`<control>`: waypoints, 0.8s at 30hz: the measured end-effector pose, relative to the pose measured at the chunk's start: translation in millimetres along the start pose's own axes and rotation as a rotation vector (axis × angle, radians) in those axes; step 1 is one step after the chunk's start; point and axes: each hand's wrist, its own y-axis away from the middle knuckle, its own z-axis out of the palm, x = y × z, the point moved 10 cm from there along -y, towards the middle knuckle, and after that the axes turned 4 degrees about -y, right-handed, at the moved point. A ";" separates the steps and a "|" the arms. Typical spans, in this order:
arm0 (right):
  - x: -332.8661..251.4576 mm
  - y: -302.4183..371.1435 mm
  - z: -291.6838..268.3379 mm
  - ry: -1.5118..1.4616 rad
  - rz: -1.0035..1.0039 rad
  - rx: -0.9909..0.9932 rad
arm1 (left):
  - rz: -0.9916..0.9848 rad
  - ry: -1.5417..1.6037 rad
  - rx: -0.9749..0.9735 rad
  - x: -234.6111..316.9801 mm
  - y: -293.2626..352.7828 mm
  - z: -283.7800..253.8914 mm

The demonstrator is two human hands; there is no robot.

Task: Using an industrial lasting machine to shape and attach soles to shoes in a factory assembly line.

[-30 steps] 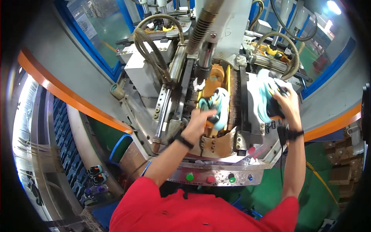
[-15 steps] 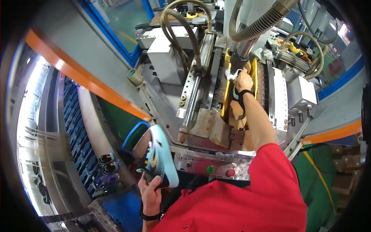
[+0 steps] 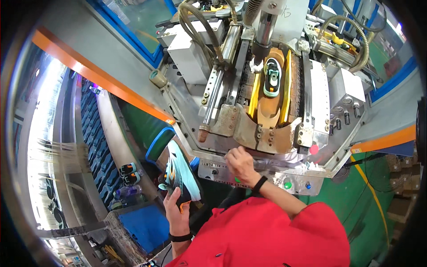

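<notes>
Nearest, along the lower edge, is the person's red shirt (image 3: 271, 231). At lower left of centre the left hand (image 3: 177, 211) has its fingers closed on one end of a teal-and-black shoe (image 3: 183, 171), which is held up at a slant; half a second ago it held the shoe in much the same place.

The right hand (image 3: 241, 163) has changed most: it was up in the machine, beneath the upright cylinder, and now hangs at the front edge, over the control panel (image 3: 262, 183). Its fingers are bent and close together, with nothing seen in them; whether they touch the panel I cannot tell. A green button (image 3: 288, 185) shows to the right of it.

At left, a dark pair of shoes (image 3: 130, 173) sits beside the conveyor (image 3: 103, 151), near a purple bottle (image 3: 127, 191).

Farther up, right of centre, a second teal-and-black shoe (image 3: 272, 78), partly covered by the hand before, now shows plainly, lying in the tan trough (image 3: 268, 108) between two yellow strips (image 3: 287, 84). The upright cylinder (image 3: 267, 29) stands just above and left of it. Ribbed hoses (image 3: 193, 22) arch at the top.
</notes>
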 end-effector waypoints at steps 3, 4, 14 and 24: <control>-16.7 23.4 32.2 -0.132 -0.048 -0.127 | -0.027 0.012 0.003 -8.3 10.0 0.2; -20.5 32.3 43.6 -0.179 -0.057 -0.209 | -0.016 0.016 0.000 -8.2 12.8 0.1; 48.2 103.8 118.0 -0.118 0.101 -0.343 | -0.026 0.017 0.006 -19.3 22.5 -10.7; 18.1 -198.3 -331.4 0.037 -0.137 0.869 | -0.047 -0.014 0.041 -24.0 26.4 -12.9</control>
